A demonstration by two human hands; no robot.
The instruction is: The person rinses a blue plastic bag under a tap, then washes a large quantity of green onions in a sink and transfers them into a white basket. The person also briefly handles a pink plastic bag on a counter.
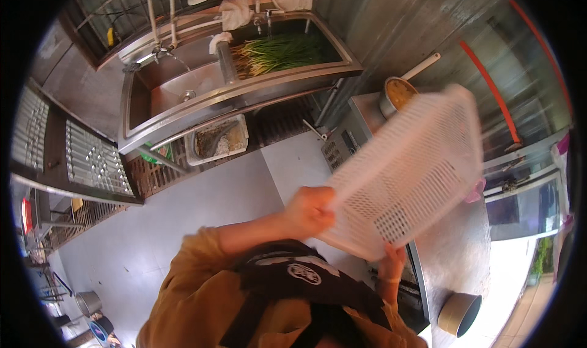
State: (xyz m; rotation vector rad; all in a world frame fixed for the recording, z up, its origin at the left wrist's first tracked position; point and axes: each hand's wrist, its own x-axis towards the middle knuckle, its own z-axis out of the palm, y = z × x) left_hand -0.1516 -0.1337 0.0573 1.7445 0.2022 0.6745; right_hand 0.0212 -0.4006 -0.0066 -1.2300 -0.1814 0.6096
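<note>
My left hand (312, 213) is closed on the near left corner of a white perforated plastic basket (408, 174), which is tilted and blurred. At the basket's lower edge, my right hand (393, 256) grips the rim. The basket spans the right half of the view, partly in front of a steel counter. Long green stalks with pale ends, apparently scallions (279, 54), lie in water in the right basin of a steel double sink (238, 82) beyond my hands. Water runs from a tap (164, 54) into the left basin and from another tap (268, 15) over the stalks.
A long-handled pan (399, 93) with yellowish contents stands behind the basket. A round metal pot (460, 314) is on the steel counter (454, 251) at right. Beneath the sink, a white tub (218, 139) sits over a floor grating. Buckets (88, 303) stand at lower left.
</note>
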